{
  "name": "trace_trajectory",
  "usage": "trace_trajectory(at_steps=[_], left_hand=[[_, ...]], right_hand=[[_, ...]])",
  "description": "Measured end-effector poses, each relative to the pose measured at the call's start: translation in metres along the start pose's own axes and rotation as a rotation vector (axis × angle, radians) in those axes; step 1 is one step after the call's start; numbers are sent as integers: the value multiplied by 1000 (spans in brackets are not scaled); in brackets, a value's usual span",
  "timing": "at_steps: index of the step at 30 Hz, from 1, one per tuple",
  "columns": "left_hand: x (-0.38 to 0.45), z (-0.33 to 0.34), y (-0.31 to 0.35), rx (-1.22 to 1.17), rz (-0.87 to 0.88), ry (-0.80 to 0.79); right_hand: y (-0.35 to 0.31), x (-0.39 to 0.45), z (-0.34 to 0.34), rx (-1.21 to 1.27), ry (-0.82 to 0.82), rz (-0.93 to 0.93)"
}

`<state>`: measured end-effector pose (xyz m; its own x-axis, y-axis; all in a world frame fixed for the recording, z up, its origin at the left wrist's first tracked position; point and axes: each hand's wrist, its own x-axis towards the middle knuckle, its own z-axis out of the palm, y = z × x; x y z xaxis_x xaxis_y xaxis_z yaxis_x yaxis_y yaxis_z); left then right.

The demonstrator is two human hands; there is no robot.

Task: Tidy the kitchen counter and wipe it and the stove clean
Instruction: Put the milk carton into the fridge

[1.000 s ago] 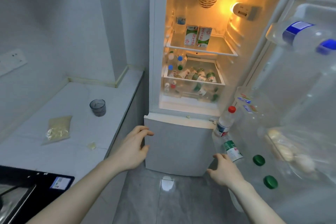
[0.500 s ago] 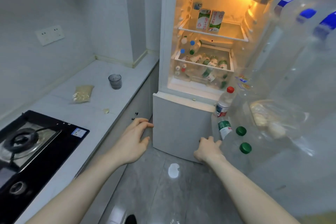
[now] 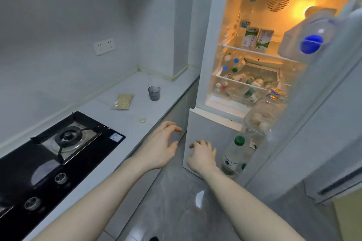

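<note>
The white counter [image 3: 125,121] runs along the left wall with a black gas stove [image 3: 49,154] set into its near end. On the counter lie a small grey cup [image 3: 154,93], a clear bag of pale grains [image 3: 123,101] and a small yellowish scrap [image 3: 142,120]. My left hand [image 3: 159,145] hovers with loosely spread fingers off the counter's front edge, holding nothing. My right hand [image 3: 202,155] is in front of the fridge's lower door [image 3: 207,133], fingers relaxed and empty; contact with it is unclear.
The fridge's upper compartment [image 3: 260,49] stands lit, with cartons and several bottles inside. Its open door [image 3: 305,103] swings at the right, carrying bottles on its shelves. A wall socket [image 3: 104,46] is above the counter. Grey tiled floor [image 3: 176,205] lies below.
The view has swung left and back, bringing the whole stove into sight. My right hand has drawn away from the door-shelf bottles toward the lower fridge door. My left hand stays near the counter edge.
</note>
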<state>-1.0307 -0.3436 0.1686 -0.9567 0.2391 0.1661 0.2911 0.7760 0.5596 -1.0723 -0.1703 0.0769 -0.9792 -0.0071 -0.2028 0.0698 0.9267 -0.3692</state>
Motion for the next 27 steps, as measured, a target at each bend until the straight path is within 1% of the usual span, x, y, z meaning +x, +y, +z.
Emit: trace_trajectory(at_steps=[2,4,7,9,13,17,20,24,27], left_hand=[[3,-11,-1,-26,10,36],[9,-22,-1,-64,26,75],[23,-39,4,-135,83,137],[37,-49,10,-183,120,146],[75,-67,22,-268,186,122],[123,-78,24,-281,224,66],[161,-85,19,-296,254,76],[195,-89,3,-299,302,101],[220,-84,-9,-305,322,120]], right_hand=[[-17,-1,2,17,35,-89],[-28,-3,2,38,32,-157],[-41,-1,-3,75,1,-222],[-45,4,-8,96,-3,-253],[-48,25,-22,111,6,-260],[-62,53,-30,130,5,-289],[-74,78,-38,156,-19,-284],[-72,97,-60,154,-79,-353],[-63,109,-78,182,-58,-345]])
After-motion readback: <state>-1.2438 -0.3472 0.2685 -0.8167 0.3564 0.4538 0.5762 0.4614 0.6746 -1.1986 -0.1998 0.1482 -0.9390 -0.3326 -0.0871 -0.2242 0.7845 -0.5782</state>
